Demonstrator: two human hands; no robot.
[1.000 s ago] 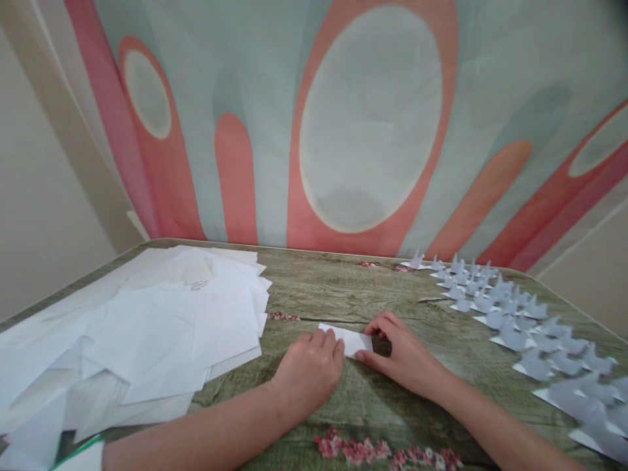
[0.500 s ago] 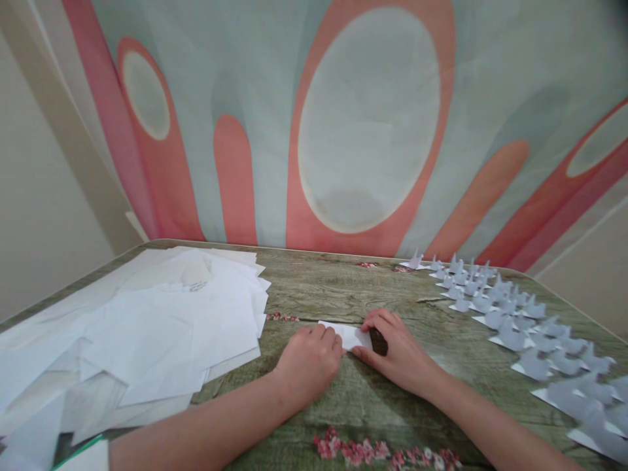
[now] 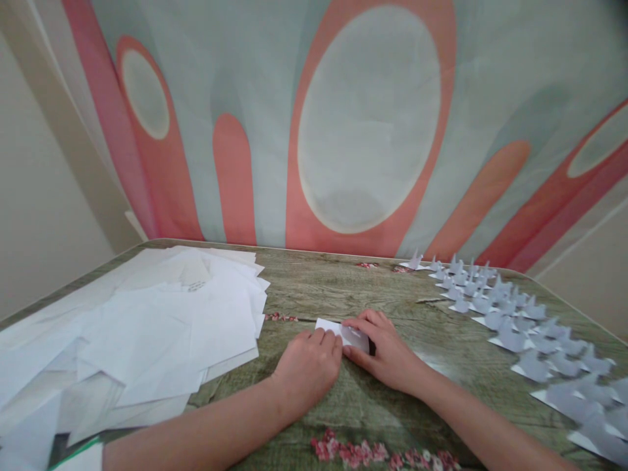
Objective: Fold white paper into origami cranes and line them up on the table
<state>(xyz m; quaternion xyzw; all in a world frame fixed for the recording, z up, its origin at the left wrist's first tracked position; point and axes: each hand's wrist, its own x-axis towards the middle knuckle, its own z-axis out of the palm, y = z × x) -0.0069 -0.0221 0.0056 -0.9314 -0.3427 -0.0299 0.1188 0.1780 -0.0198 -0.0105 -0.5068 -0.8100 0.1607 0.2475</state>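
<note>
A small piece of folded white paper (image 3: 354, 337) lies on the wooden tabletop between my hands. My left hand (image 3: 310, 363) has its fingers curled, pressing the paper's left part down. Thumb and forefinger of my right hand (image 3: 380, 343) close on the paper's right end from either side. The paper's lower edge is partly hidden behind my left knuckles, so its exact fold cannot be made out.
A wide heap of loose white paper sheets (image 3: 161, 333) covers the table's left side. Rows of folded white paper birds (image 3: 507, 333) stand along the right. A patterned cloth (image 3: 367, 118) hangs behind the wood-grain table (image 3: 314, 281), which has pink flower prints.
My right thumb and forefinger have moved left along the paper and come closer to my left hand. My left hand stays nearly where it was.
</note>
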